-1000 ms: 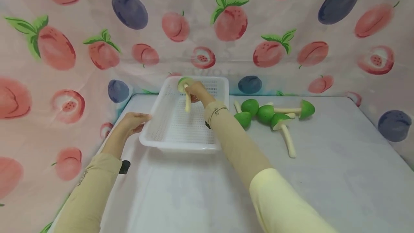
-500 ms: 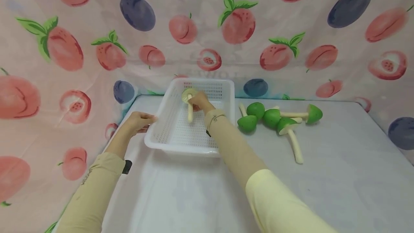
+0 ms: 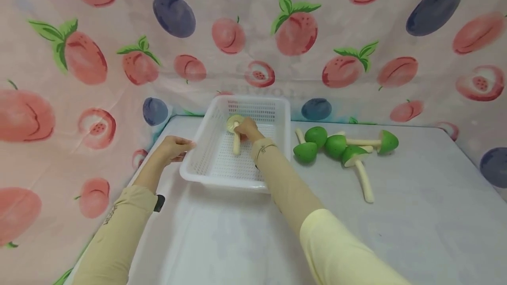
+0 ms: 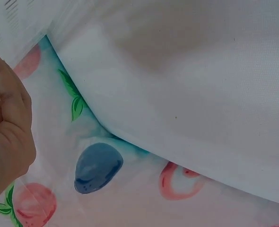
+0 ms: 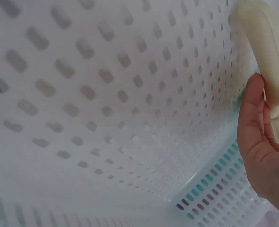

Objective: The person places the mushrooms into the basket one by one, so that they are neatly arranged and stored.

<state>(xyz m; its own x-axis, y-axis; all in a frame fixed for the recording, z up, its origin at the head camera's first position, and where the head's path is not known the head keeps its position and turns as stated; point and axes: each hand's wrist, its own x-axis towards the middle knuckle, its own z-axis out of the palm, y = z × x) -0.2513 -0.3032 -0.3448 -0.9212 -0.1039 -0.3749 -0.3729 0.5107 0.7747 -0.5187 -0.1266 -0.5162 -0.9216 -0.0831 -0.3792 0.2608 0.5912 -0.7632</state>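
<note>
A white perforated plastic basket stands toward the back of the table. My left hand grips its left rim; in the left wrist view, that hand shows at the left edge with curled fingers. Inside the basket, my right hand pinches a toy mushroom by its cream stem, the pale underside of its cap facing me. In the right wrist view, the thumb and fingers of my right hand close round the stem, low near the basket's perforated floor.
Right of the basket lies a loose group of several toy mushrooms with green caps and cream stems, one stem pointing toward me. A fruit-print cloth hangs behind and to the left of the white table.
My right hand has lowered the mushroom deeper into the basket, its cap tipping so that the underside shows. My left hand keeps its hold on the rim. The view has shifted slightly.
</note>
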